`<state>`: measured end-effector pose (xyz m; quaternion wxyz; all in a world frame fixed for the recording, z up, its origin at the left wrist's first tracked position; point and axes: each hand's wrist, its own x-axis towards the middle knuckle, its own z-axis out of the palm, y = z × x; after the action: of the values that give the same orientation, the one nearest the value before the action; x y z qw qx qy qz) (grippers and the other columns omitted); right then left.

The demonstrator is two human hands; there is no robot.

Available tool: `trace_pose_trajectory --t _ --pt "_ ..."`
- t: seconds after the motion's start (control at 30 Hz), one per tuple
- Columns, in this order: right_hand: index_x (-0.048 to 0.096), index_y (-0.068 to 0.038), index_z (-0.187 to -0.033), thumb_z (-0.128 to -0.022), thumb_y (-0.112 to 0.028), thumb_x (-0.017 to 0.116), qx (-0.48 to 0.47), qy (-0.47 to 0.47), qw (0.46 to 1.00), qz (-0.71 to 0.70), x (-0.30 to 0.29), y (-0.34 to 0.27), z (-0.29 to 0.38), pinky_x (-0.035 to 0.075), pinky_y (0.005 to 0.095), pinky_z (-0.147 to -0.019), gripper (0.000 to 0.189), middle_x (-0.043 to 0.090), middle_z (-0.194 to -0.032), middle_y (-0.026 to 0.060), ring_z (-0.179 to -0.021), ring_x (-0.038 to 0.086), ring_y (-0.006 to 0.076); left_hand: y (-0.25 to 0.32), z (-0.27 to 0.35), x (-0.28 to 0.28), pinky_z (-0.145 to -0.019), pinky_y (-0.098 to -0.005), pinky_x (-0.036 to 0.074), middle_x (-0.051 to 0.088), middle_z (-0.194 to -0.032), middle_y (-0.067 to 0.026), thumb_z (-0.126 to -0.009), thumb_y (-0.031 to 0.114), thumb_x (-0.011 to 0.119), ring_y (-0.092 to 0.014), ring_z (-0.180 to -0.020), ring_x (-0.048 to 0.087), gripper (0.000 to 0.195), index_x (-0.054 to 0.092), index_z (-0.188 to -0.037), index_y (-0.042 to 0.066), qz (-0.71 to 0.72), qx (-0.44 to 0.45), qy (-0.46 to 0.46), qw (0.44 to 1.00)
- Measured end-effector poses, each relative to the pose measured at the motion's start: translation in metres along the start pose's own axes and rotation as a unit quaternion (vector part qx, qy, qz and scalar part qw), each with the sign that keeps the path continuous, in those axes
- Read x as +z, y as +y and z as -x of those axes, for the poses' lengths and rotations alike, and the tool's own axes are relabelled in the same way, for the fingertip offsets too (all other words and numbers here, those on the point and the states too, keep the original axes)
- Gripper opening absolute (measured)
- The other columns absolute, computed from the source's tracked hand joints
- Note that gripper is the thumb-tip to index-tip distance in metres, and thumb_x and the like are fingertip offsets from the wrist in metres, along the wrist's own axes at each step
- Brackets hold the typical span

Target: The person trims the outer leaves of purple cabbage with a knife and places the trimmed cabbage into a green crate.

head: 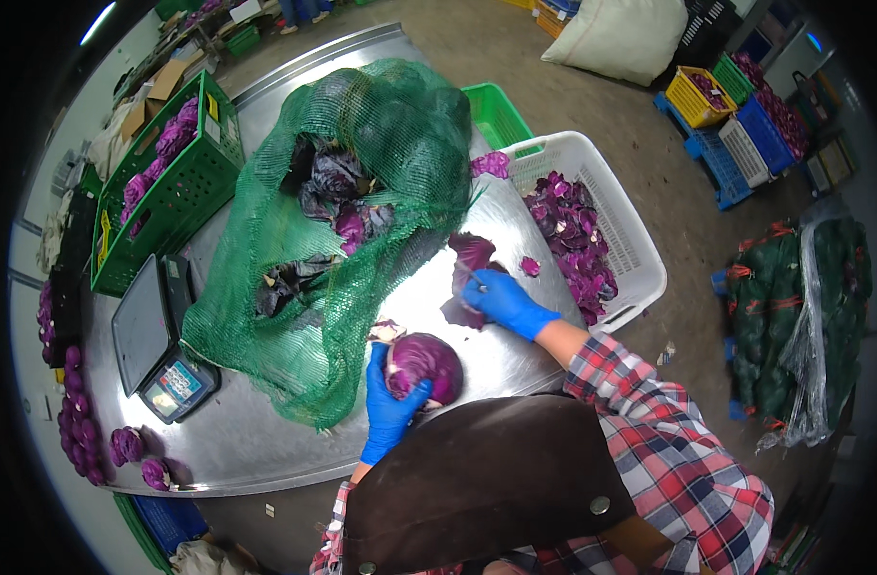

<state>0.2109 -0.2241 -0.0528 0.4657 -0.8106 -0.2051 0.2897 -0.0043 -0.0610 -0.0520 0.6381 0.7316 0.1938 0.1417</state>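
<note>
My left hand [392, 402], in a blue glove, grips a trimmed red cabbage head [427, 368] by its left side, low over the steel table. Its pale cut stem end seems to face the far left. My right hand [509, 300], also gloved in blue, is curled over a dark red cabbage leaf [471, 251], which shows above and below the fingers. A thin grey strip juts from these fingers, possibly a small blade; blur hides what it is. Just beyond my left hand lies a green mesh sack [266, 215] of untrimmed cabbages, its mouth partly open with loose dark leaves [294, 280].
The steel table [280, 449] bears a digital scale [167, 388], a green crate [169, 208] of cabbages and two small heads [127, 445] at left. A white crate [625, 237] of leaf scraps stands at the right edge, a green crate [497, 115] behind. Netted sacks [769, 323] stand farther right.
</note>
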Motion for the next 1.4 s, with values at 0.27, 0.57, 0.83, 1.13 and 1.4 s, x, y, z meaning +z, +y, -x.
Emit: trace_pose_trajectory --t 0.27,0.57,0.83,1.13,1.4 --pt "0.044 -0.016 -0.136 -0.096 -0.036 0.047 -0.043 -0.053 0.996 -0.058 0.011 -0.024 0.063 0.049 0.0276 -0.049 0.045 0.058 -0.097 0.0130 -0.051 0.056 0.0138 0.024 -0.025 0.016 -0.098 -0.0333 0.041 0.044 -0.127 -0.0168 -0.070 0.028 0.081 -0.023 -0.114 0.048 0.085 0.032 -0.133 -0.003 0.030 -0.072 0.015 0.997" --pt "0.021 -0.014 -0.146 -0.097 -0.040 0.040 -0.241 0.099 0.961 0.092 0.019 0.011 0.053 0.051 0.0304 -0.052 0.059 0.056 -0.118 0.0231 -0.051 0.059 0.0173 0.041 -0.057 0.057 -0.096 -0.0400 0.041 0.046 -0.121 -0.0215 -0.057 0.037 0.086 -0.033 -0.112 0.049 0.109 0.026 -0.141 0.002 -0.135 0.040 -0.028 0.990" --pt "0.059 -0.004 -0.108 -0.097 -0.038 0.042 0.050 0.015 0.993 -0.107 0.000 -0.004 0.031 0.046 0.0319 -0.047 0.040 0.062 -0.070 0.0134 -0.048 0.057 0.0195 0.035 -0.069 0.073 -0.096 -0.0428 0.038 0.048 -0.121 -0.0207 -0.064 0.034 0.081 -0.035 -0.113 0.046 0.091 0.037 -0.138 0.005 -0.192 0.115 0.007 0.975" --pt "0.057 -0.006 -0.092 -0.094 -0.045 0.047 0.040 0.007 0.993 -0.113 0.023 0.036 -0.011 0.043 0.0292 -0.044 0.040 0.055 -0.066 0.0090 -0.050 0.053 0.0165 0.013 -0.055 0.046 -0.105 -0.0392 0.031 0.040 -0.136 -0.0158 -0.069 0.030 0.079 -0.028 -0.124 0.040 0.085 0.036 -0.138 0.003 -0.018 0.067 -0.039 0.997" --pt "0.052 -0.010 -0.126 -0.081 -0.030 0.071 -0.229 -0.006 0.973 0.012 0.032 -0.030 0.040 0.049 0.0337 -0.080 0.053 0.056 -0.101 0.0094 -0.092 0.059 0.0229 0.030 -0.017 0.018 -0.110 -0.0374 0.027 0.028 -0.145 -0.0155 -0.076 0.015 0.074 -0.027 -0.130 0.034 0.088 0.021 -0.144 0.002 0.185 -0.029 -0.002 0.982"
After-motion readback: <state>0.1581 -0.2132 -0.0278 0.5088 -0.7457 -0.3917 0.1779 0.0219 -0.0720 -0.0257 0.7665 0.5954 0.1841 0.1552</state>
